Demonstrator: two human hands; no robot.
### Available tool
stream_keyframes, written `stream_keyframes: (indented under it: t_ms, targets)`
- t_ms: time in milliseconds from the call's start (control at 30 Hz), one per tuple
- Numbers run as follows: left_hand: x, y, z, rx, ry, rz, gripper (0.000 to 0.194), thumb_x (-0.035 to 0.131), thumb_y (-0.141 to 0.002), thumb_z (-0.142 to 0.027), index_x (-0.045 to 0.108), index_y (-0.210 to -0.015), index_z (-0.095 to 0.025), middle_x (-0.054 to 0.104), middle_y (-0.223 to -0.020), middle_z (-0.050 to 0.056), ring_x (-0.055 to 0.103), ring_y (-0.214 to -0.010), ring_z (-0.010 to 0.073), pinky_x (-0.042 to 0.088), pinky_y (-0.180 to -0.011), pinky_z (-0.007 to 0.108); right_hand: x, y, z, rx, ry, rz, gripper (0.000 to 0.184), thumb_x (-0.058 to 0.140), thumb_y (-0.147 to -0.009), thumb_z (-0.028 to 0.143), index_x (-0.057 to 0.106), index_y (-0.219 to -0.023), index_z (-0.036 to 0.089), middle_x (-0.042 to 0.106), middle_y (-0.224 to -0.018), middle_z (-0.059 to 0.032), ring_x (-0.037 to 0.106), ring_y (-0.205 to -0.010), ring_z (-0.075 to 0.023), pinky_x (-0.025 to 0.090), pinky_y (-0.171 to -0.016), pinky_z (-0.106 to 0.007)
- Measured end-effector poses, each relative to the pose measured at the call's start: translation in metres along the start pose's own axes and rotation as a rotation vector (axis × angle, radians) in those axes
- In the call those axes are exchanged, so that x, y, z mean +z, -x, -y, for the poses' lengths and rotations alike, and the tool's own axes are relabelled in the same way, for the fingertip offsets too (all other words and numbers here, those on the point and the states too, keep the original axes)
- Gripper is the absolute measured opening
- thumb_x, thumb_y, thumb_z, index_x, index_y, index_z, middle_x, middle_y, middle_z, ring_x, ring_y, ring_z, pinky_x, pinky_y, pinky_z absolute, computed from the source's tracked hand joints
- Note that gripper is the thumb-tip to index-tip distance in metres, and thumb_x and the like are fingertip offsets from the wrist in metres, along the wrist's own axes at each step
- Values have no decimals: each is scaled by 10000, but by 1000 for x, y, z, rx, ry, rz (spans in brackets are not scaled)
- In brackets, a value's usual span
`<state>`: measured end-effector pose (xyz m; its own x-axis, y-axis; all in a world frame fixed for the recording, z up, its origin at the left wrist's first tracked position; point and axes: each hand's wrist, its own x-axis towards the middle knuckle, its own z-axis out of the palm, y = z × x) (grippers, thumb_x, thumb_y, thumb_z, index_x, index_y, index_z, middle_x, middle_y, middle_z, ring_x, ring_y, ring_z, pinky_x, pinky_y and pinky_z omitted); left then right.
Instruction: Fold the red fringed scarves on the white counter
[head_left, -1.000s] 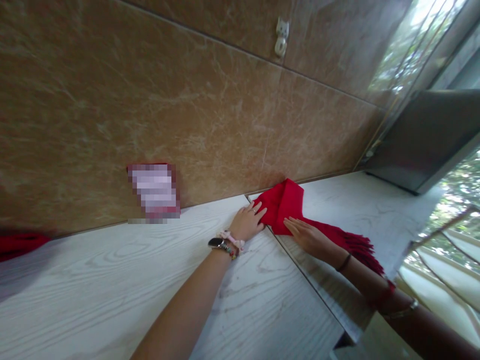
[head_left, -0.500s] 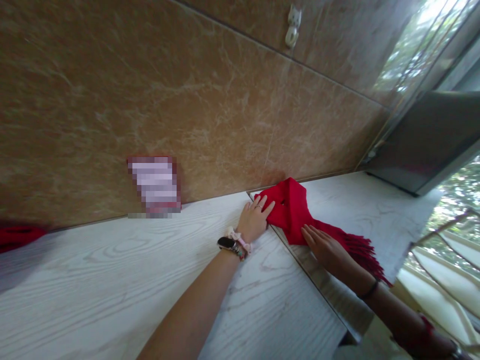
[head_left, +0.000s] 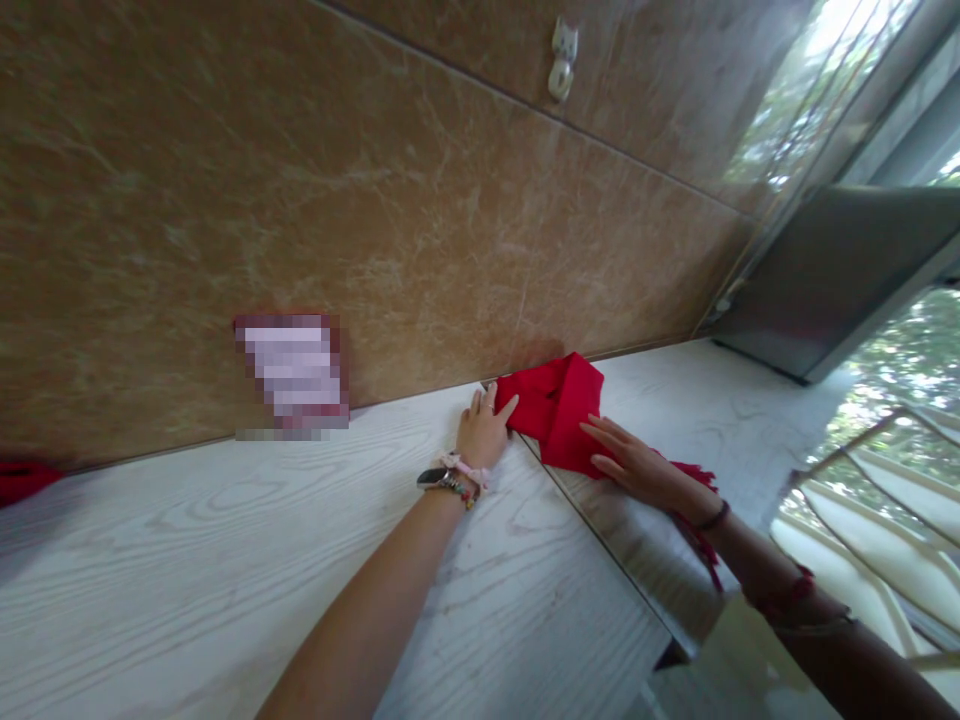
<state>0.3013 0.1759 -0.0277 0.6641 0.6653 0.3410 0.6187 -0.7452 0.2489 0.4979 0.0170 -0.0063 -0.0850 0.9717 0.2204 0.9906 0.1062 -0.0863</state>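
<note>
A red scarf with a fringed end lies folded over the seam between two pale wood-grain surfaces, close to the wall. Resting at its left end is my left hand, fingers spread and the thumb reaching onto the cloth. My right hand lies along the scarf's near right side with its fingers stretched out flat on the fabric. Part of the fringe shows beyond the right hand, and the rest is hidden under the wrist. Bracelets are on both wrists, and a watch is on the left.
A brown marbled wall runs along the back, with a blurred-out card against it and a small white hook. More red cloth lies at far left. A grey panel stands at right, near white railings.
The scarf's fold has shifted, with its fringed tail drawn in and bunched more beneath my right hand. My right hand has moved slightly left on the cloth. The view has shifted a little.
</note>
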Motion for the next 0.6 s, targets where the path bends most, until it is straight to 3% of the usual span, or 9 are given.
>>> stream_keyframes:
  t_ms: [100,200,300,433,600]
  targets:
    - [-3,1,-4,133,19,-34,486,396,-814,-110,435,-1283,-232,373,-1335,119,381,-1202,246,388,-943,394,14,-19,1,155,42,-22,468,356,-886,388,349,-1334,251,332,-1399,-105,242,-1294,-299,331,-945,-568]
    - [0,4,-9,269,17,69,425,428,-823,-210,478,-1244,-237,433,-1316,72,352,-1232,239,311,-1005,435,33,-31,-2,202,29,17,461,316,-899,374,353,-1334,227,326,-1398,-128,276,-1280,-305,352,-921,-568]
    - [6,7,-11,222,-17,112,417,369,-859,-286,454,-1263,-228,414,-1351,49,275,-1281,255,225,-1025,518,43,-32,-8,152,25,-21,451,292,-908,348,353,-1335,219,332,-1397,-120,273,-1287,-269,335,-962,-522]
    - [9,7,-10,163,-22,82,436,350,-868,-318,425,-1286,-220,326,-1405,64,224,-1306,263,224,-1022,506,40,-30,-7,206,43,-24,446,267,-912,351,367,-1327,223,334,-1396,-119,264,-1288,-286,343,-942,-540]
    - [4,7,1,19,-5,57,456,345,-879,-395,404,-1299,-229,275,-1425,99,241,-1296,296,282,-983,506,28,-34,22,267,126,-115,426,269,-909,309,399,-1304,215,362,-1378,-120,272,-1278,-308,325,-926,-581]
